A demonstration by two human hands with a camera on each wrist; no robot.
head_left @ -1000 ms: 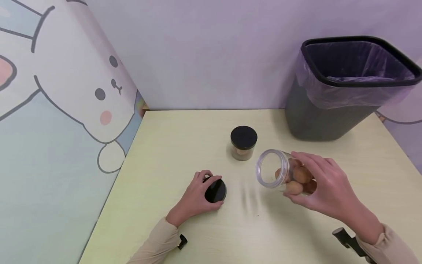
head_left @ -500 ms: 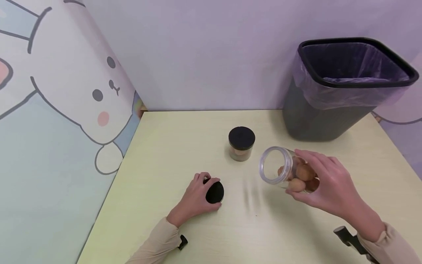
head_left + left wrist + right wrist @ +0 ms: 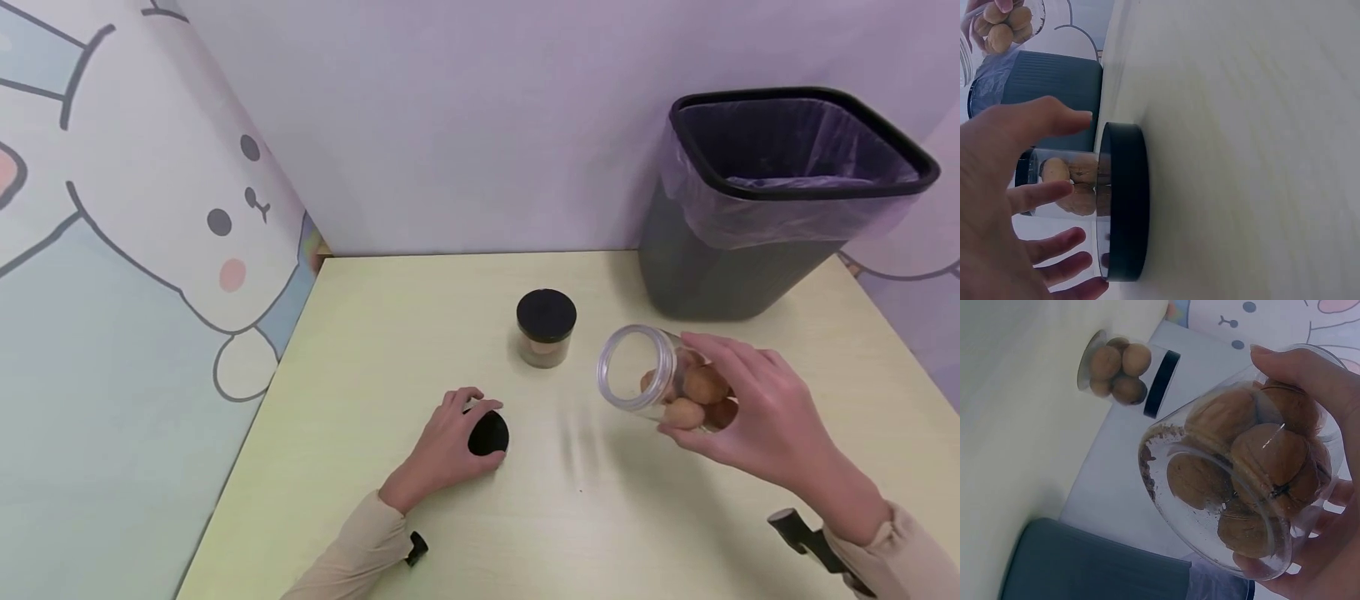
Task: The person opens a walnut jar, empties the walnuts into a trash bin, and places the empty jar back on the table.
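Observation:
In the head view my left hand [image 3: 448, 446] arches around a round black lid [image 3: 489, 433] lying flat on the table. The left wrist view shows its fingers spread and loosely bent beside the lid [image 3: 1127, 203], the thumb apart from it and the little fingertip right at its edge. On the right, my right hand [image 3: 772, 417] grips a clear uncapped jar [image 3: 666, 367] around its base end, raised above the table. The jar lies tilted on its side, mouth facing left, with several walnuts [image 3: 1269, 459] inside. Brown crumbs [image 3: 1147, 469] cling inside it in the right wrist view.
A second clear jar [image 3: 546, 354] of walnuts with a black lid stands upright behind both hands. A grey bin [image 3: 720, 275] with a purple-tinted liner stands at the back right against the wall. A rabbit-printed wall borders the table [image 3: 390, 325] at left.
My right hand has moved the open jar slightly right and upward in the view, walnuts still inside. The left hand has stayed around the lid with little movement.

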